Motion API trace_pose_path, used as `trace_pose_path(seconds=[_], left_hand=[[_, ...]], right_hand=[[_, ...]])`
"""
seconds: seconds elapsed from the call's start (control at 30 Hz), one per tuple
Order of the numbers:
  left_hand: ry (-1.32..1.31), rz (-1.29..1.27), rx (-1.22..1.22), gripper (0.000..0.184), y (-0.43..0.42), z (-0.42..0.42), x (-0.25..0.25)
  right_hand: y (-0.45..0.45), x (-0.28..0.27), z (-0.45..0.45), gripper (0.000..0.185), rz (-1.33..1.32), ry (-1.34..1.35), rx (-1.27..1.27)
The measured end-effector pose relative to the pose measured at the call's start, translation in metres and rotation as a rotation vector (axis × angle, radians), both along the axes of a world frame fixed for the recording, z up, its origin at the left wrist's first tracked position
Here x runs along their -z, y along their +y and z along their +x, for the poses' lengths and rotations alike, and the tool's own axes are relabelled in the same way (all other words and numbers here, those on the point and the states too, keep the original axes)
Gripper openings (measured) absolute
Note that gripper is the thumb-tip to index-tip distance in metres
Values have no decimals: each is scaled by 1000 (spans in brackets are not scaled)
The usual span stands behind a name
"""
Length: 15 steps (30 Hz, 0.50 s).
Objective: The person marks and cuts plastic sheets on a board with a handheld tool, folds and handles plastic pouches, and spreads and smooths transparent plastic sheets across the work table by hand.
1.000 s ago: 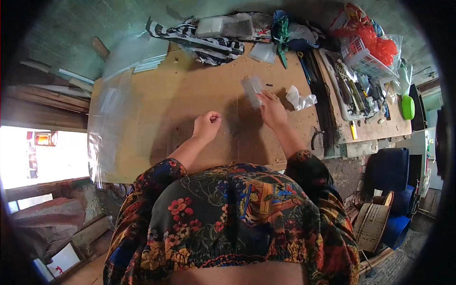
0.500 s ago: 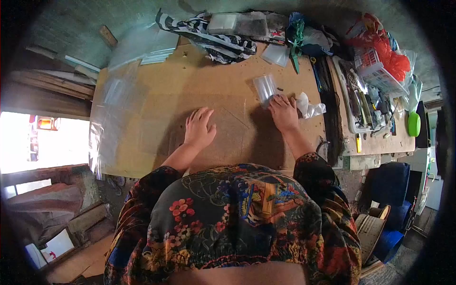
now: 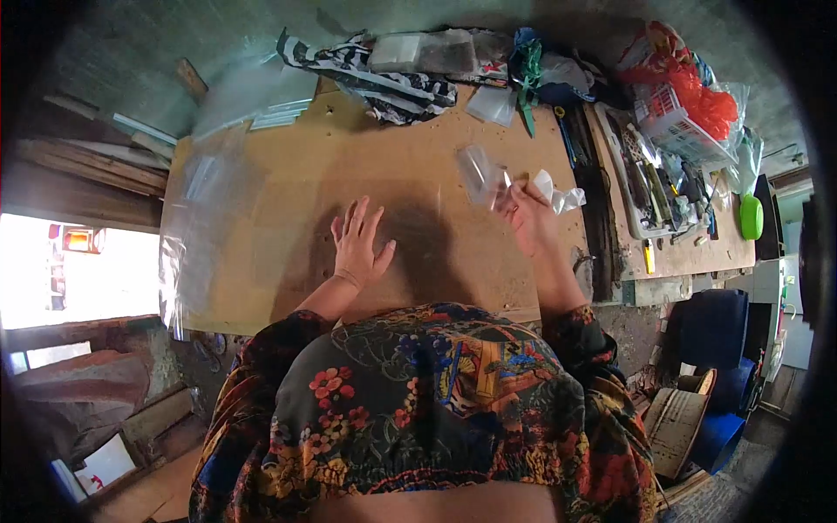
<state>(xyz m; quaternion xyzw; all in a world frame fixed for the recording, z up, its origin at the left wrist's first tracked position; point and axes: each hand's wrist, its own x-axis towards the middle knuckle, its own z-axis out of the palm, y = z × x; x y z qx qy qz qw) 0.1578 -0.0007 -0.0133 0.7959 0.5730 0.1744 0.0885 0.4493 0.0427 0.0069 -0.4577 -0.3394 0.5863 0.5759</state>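
Note:
Fingers spread, my left hand (image 3: 357, 248) is over a clear plastic sheet (image 3: 288, 222) on the brown board (image 3: 392, 166). My right hand (image 3: 530, 218) pinches the near edge of a clear plastic piece (image 3: 498, 193) between thumb and fingers. More clear plastic (image 3: 473, 170) lies beside it, towards the back of the board. A crumpled white tissue (image 3: 568, 200) sits just right of my right fingers, partly hidden by them.
A striped bag (image 3: 410, 94) and plastic packs (image 3: 423, 52) line the back. On the right are a tool tray (image 3: 641, 166), a basket with red bags (image 3: 684, 131), a yellow cutter (image 3: 649, 256) and a green object (image 3: 751, 217). Clear film (image 3: 196, 235) covers the left edge.
My left hand has gone from closed to spread fingers. My right hand has lifted a clear piece by its edge, separating it from the stack.

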Motion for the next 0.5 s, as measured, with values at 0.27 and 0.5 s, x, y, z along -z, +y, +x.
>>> trace_pose_path(seconds=[0.27,0.5], left_hand=[[-1186,-864,-56,50,26,58,-71],[-1076,-828,-78,18,18,53,-68]], right_hand=[[-37,-42,-31,17,-256,542,-365],[-51,-53,-39,16,-243,362,-314]])
